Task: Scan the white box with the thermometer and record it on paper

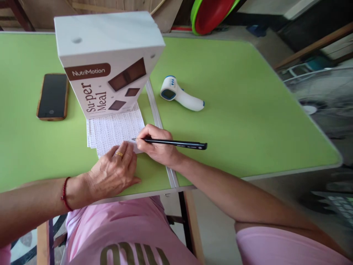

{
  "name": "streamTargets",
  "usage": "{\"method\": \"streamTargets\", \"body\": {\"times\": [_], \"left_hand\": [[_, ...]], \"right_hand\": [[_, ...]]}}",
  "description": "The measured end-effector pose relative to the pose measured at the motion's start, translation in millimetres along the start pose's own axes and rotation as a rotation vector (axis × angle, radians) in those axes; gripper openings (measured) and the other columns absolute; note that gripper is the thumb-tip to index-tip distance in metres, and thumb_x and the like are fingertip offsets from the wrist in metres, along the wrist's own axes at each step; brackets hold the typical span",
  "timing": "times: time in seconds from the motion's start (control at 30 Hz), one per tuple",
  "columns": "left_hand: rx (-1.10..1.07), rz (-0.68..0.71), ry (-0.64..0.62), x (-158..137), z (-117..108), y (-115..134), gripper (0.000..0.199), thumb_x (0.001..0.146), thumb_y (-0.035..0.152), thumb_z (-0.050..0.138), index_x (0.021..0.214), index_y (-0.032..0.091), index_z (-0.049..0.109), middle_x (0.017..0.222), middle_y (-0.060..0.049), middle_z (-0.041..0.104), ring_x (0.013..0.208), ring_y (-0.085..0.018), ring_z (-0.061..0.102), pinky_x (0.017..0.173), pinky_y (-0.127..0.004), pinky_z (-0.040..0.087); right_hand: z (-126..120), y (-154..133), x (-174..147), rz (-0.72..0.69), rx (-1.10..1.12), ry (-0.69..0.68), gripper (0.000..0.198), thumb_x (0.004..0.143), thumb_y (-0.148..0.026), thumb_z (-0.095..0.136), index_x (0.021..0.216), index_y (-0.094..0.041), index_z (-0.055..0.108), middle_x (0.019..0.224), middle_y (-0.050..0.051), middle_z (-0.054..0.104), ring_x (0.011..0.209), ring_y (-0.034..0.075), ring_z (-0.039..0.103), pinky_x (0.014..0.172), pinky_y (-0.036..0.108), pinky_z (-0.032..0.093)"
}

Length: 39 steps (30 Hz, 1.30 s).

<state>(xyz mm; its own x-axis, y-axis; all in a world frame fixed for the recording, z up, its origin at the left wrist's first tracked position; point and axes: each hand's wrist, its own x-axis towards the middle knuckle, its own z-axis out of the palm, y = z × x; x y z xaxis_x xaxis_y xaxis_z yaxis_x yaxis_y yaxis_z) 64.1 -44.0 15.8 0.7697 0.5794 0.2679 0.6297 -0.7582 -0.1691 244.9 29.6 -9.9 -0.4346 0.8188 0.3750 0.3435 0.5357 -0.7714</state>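
My right hand (158, 145) is closed round a black pen (179, 143), its tip close to the paper's right part. Sheets of paper (117, 129) covered with small handwritten lines lie in a loose stack on the green table. My left hand (114, 171), with a gold ring and a red cord bracelet, rests palm down on the lower edge of the top sheet, fingers lying against it and holding nothing. Upright on the far part of the sheets stands a white NutriMotion box (110, 66), which hides what lies beneath it.
A phone (52, 96) in a brown case lies left of the box. To the right is a white and blue infrared thermometer (182, 94). A metal seam (154, 105) crosses the green table (234, 110). Beyond the right edge stands a fan (317, 99); green and red basins (211, 14) are behind.
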Motion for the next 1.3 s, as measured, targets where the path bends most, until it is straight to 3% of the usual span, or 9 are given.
{"method": "streamTargets", "body": {"times": [0.2,0.73,0.97,1.3], "left_hand": [[-0.011,0.002,-0.002,-0.2,-0.5,-0.3,0.061,0.092,0.051,0.056,0.113,-0.006,0.063,0.119,-0.028,0.063,0.112,-0.037,0.062,0.090,-0.042,0.055],[-0.019,-0.004,-0.012,-0.5,-0.3,-0.5,0.058,0.092,0.051,0.057,0.109,-0.004,0.064,0.117,-0.029,0.064,0.113,-0.037,0.061,0.089,-0.042,0.055],[-0.031,0.003,-0.027,-0.3,-0.1,-0.5,0.058,0.094,0.049,0.053,0.111,-0.005,0.062,0.119,-0.030,0.062,0.114,-0.036,0.060,0.090,-0.043,0.054],[-0.028,0.001,-0.010,-0.7,-0.5,-2.1,0.054,0.094,0.049,0.053,0.108,-0.003,0.064,0.118,-0.028,0.063,0.113,-0.036,0.061,0.088,-0.042,0.055]], "right_hand": [[-1.1,-0.2,-0.2,0.016,0.014,-0.050,0.020,0.082,-0.023,0.059,0.066,-0.022,0.046,0.055,-0.006,0.054,0.049,0.008,0.047,0.048,0.021,0.039],[-0.2,0.7,0.3,0.010,-0.016,0.001,0.019,0.080,-0.020,0.058,0.066,-0.022,0.045,0.055,-0.006,0.053,0.049,0.008,0.046,0.047,0.021,0.039],[0.3,0.7,1.0,-0.062,0.000,0.020,0.019,0.078,-0.015,0.058,0.065,-0.022,0.045,0.054,-0.007,0.052,0.047,0.007,0.045,0.046,0.020,0.037],[-2.8,0.3,1.6,-0.013,-0.029,0.055,0.022,0.078,-0.018,0.060,0.064,-0.022,0.044,0.053,-0.006,0.051,0.046,0.008,0.044,0.044,0.021,0.036]]}}
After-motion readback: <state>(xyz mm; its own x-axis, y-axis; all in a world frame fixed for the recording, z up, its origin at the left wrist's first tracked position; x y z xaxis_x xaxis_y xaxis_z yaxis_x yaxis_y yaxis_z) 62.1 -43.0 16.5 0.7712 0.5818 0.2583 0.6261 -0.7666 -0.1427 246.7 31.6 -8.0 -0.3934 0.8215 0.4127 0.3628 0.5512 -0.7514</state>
